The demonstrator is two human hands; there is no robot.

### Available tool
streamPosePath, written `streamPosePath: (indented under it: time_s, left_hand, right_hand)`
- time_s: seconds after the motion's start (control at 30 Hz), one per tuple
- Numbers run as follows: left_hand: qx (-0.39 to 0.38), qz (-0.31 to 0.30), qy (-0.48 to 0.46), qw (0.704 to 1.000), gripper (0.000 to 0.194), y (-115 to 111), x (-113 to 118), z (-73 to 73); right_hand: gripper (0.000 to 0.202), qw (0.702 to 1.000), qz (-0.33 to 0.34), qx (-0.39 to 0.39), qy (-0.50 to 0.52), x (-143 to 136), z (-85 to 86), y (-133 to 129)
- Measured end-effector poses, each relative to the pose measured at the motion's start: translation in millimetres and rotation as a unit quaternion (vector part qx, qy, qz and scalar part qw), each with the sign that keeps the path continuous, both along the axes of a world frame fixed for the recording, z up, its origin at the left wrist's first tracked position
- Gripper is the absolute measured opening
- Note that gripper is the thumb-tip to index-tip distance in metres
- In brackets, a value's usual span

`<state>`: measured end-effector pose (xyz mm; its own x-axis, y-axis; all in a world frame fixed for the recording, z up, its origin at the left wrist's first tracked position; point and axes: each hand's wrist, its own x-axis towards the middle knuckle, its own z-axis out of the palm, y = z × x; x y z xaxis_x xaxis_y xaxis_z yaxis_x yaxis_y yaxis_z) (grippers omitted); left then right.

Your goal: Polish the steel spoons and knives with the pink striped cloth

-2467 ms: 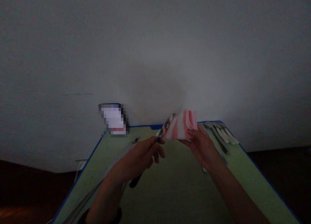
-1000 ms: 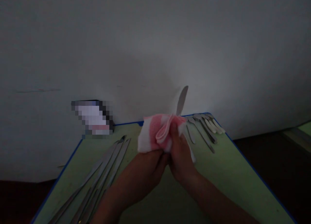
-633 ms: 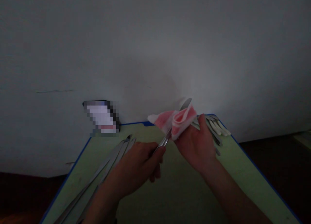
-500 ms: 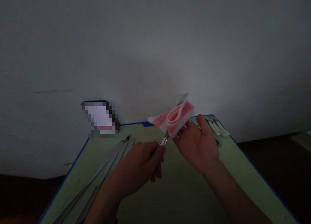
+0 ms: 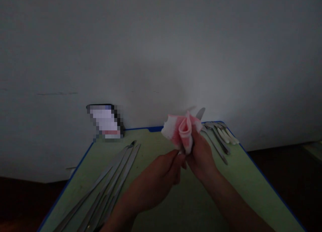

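Note:
My left hand (image 5: 164,170) grips the handle of a table knife (image 5: 200,113), whose rounded metal tip sticks up past the cloth. My right hand (image 5: 200,155) holds a pink and white cloth (image 5: 181,131) bunched around the knife's blade. Both hands meet above the middle of a green table (image 5: 191,205) with a blue edge. Most of the knife is hidden by the cloth and my fingers.
Several long knives (image 5: 113,178) lie in a row on the table's left side. A group of spoons (image 5: 218,134), some with pale handles, lies at the far right corner. A blurred card (image 5: 105,122) leans on the grey wall (image 5: 161,51) behind the table.
The hands have come together again: the cloth has slid down the blade toward the handle, and only the knife's tip shows above it. The view has shifted slightly.

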<state>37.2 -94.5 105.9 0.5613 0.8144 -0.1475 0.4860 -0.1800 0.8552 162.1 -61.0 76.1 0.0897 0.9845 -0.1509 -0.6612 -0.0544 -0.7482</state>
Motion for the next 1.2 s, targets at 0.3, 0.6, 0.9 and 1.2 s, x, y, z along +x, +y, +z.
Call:
streamPosePath:
  time_s: [0.3,0.6,0.9,1.2]
  left_hand:
    - [0.098,-0.063,0.138,0.984,0.035,-28.3,-10.4,19.2]
    - [0.104,-0.030,0.169,0.980,0.038,-28.8,-23.3,31.6]
    - [0.084,0.011,0.096,0.992,0.035,-15.4,-47.7,41.3]
    - [0.003,0.087,-0.016,0.996,0.034,-11.0,-69.0,36.2]
  right_hand:
    - [0.018,0.979,-0.165,0.061,0.105,65.7,23.4,25.1]
    - [0.012,0.970,-0.218,0.094,0.055,48.3,19.3,19.5]
    - [0.035,0.981,-0.086,0.125,0.117,64.2,36.9,15.9]
    - [0.029,0.974,0.000,0.187,0.127,83.3,38.3,12.5]
